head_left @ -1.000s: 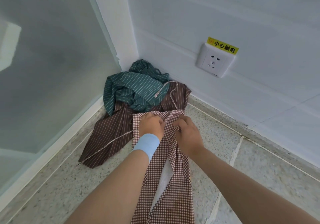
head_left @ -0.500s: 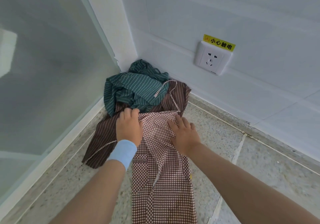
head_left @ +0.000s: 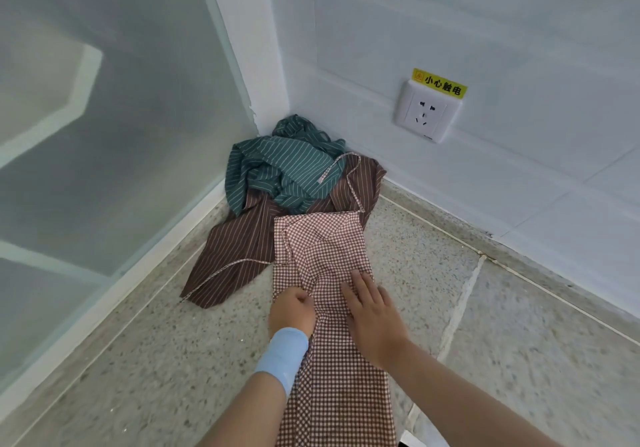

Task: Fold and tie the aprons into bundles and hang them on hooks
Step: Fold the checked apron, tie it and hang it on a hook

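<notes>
Pressing right hand (head_left: 372, 318) flat on checked apron (head_left: 325, 249). Gripping its fold with left hand (head_left: 292, 311). Working beside brown striped apron (head_left: 235, 252).

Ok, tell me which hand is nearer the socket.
Right. The right hand lies flat on the checked apron, below the socket; the left hand sits further left.

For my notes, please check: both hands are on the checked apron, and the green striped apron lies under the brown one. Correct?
Not quite. The head view shows the green striped apron lying on top of the brown one. The left hand and right hand are indeed on the checked apron.
</notes>
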